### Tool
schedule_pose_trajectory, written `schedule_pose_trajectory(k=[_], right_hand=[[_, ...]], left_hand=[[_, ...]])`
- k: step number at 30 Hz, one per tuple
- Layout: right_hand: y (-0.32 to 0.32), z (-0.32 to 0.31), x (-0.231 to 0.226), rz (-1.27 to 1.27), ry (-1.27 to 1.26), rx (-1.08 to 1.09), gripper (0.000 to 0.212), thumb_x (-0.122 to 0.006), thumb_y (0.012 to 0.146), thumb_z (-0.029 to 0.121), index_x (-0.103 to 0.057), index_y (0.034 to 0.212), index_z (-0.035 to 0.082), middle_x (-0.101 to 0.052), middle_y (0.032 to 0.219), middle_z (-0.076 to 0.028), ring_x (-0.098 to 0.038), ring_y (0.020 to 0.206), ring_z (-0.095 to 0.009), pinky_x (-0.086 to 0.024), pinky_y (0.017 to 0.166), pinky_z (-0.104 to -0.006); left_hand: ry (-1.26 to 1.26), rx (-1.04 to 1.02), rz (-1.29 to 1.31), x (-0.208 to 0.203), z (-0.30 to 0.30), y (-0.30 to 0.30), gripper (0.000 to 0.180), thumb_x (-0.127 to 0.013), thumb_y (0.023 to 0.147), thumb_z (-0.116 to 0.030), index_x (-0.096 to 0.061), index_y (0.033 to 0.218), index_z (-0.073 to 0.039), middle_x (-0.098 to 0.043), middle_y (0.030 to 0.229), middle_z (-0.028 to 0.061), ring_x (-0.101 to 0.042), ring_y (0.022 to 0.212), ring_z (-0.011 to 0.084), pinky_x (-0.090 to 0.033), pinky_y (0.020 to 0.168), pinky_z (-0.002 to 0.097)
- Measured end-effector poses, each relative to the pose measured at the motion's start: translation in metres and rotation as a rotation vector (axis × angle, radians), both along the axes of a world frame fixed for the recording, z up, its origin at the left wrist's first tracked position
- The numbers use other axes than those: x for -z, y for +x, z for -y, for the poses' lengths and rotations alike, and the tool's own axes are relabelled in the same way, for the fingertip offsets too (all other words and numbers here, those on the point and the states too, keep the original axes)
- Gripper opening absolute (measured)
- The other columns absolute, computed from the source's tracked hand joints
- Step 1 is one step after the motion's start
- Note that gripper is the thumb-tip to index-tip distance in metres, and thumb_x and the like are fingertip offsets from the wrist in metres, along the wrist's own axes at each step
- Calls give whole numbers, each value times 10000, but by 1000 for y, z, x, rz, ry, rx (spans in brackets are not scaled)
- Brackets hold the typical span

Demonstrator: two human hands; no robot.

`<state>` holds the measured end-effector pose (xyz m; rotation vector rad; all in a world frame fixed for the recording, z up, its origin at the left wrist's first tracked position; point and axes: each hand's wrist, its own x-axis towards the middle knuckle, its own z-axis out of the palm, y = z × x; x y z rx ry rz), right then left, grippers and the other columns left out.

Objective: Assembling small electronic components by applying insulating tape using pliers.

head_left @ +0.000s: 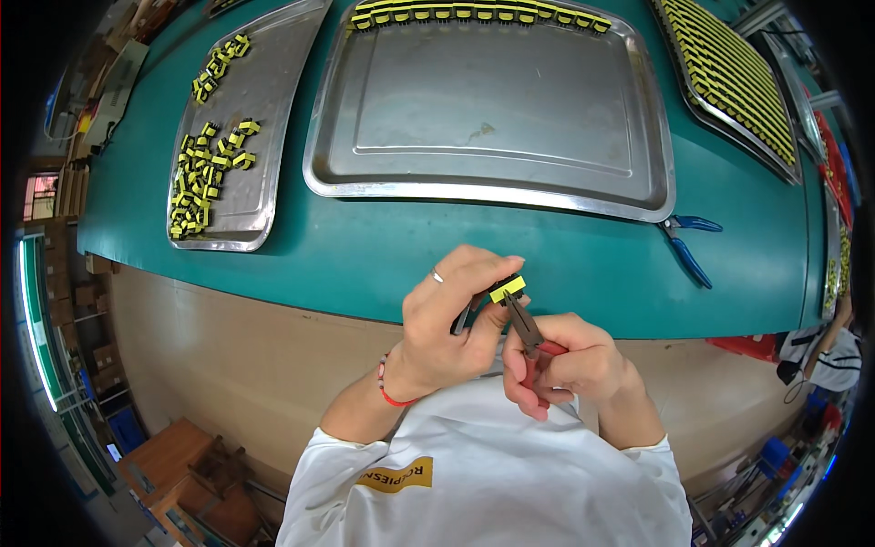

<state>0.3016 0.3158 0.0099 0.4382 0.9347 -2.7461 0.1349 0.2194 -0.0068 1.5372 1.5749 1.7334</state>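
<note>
Yellow-and-black part [508, 289] sits pinched in the fingers of the left hand [453, 319], while the right hand [581, 360] grips red-handled pliers [522, 323] whose tips cover some of its yellow face. From it, across the green worktop [328, 264], a large tray [492, 100] lies at twelve o'clock, a tray of loose parts [260, 100] at ten, a packed tray [749, 140] toward half past one, and blue-handled pliers [691, 263] toward half past two.

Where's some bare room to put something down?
Free: the middle of the large silver metal tray, below its row of yellow-black parts; the green tabletop between that tray and the left hand. Crowded: the narrow silver metal tray, heaped with parts at lower left, and the right metal tray, packed with rows.
</note>
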Motion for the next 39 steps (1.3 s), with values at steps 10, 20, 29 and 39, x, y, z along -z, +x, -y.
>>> schedule_pose_trajectory(k=[10, 20, 29, 39], right_hand=[[-3, 14, -1, 24, 6, 87, 362, -375, 656, -65, -497, 996, -44, -620, 787, -216, -634, 621, -247, -354, 406, -268], [-8, 18, 1, 29, 1, 135, 376, -351, 638, -82, -498, 980, -23, -607, 741, -208, -616, 582, -235, -288, 379, -263], [-5, 5, 12, -74, -280, 82, 383, -363, 650, -90, -490, 1008, -38, -621, 809, -237, -646, 643, -298, -411, 409, -271], [-16, 32, 9, -41, 1171, 670, 439, -700, 783, -64, -498, 1171, -34, -607, 896, -131, -606, 712, -136, -484, 555, -229]], left_hand=[[-81, -70, 99, 4, 0, 3, 286, -715, 788, 42, -653, 1067, 60, -620, 782, 100, -572, 702, 179, -436, 603, 268], [-112, -120, 115, 4, 0, 4, 270, -681, 790, 88, -651, 1057, 64, -621, 840, 105, -561, 703, 147, -430, 601, 240], [-184, -103, 111, 0, 1, 1, 280, -685, 773, 101, -654, 1048, 58, -603, 818, 87, -529, 683, 119, -404, 584, 234], [-220, -40, 375, -9, 7, 9, 210, -679, 880, -82, -643, 1039, 52, -594, 841, 55, -476, 687, 79, -375, 592, 222]])
